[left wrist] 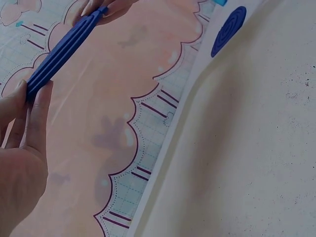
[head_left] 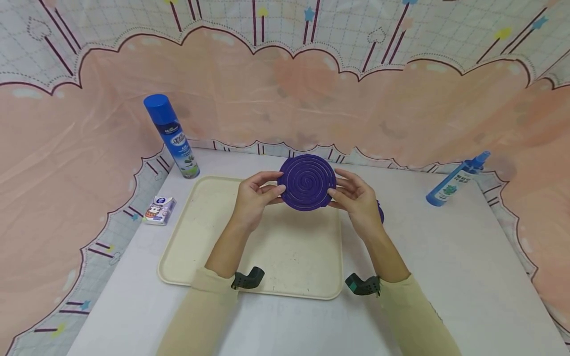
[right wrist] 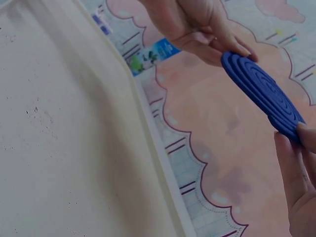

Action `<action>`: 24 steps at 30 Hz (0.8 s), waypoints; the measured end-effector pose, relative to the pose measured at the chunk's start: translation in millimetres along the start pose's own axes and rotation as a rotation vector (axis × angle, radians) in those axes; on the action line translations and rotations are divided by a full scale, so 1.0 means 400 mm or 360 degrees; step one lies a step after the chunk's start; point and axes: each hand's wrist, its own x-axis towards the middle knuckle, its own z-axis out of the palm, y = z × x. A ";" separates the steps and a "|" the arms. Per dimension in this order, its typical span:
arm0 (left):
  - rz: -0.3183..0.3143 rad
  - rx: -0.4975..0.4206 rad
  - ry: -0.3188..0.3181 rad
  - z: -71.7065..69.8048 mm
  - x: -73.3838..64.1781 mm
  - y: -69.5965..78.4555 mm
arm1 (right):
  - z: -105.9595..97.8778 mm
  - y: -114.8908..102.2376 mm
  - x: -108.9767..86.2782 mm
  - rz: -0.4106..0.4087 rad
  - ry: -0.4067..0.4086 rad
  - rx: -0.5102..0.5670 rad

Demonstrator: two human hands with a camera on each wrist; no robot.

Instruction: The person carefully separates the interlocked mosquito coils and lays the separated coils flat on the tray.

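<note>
Above the tray, both hands hold up a dark blue, spiral-grooved mosquito coil (head_left: 307, 182), its flat face toward the head camera. The left hand (head_left: 255, 198) pinches its left edge between thumb and fingers. At the opposite edge, the right hand (head_left: 357, 201) pinches it likewise. From the side in the left wrist view, the coil (left wrist: 64, 54) shows as a thin ridged disc. A second blue coil (left wrist: 229, 31) lies beyond the tray in that view; in the head view the right hand hides most of it.
Below the hands lies a cream tray (head_left: 294, 267) on a white table (head_left: 467, 277). A blue spray can (head_left: 173, 138) and a small printed packet (head_left: 159, 210) stand to its left. A blue spray bottle (head_left: 456, 180) is far right. Patterned cloth (head_left: 249, 99) hangs behind.
</note>
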 end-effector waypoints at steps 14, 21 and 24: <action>-0.0027 -0.0078 0.0071 0.002 -0.003 0.003 | 0.002 0.002 -0.002 -0.0005 0.0029 0.0002; 0.0016 -0.0097 0.0108 0.003 0.000 0.001 | 0.003 0.004 -0.001 0.0075 0.0030 0.0136; 0.0017 -0.0105 0.0117 0.003 -0.001 0.001 | 0.004 0.006 -0.003 0.0075 0.0023 0.0132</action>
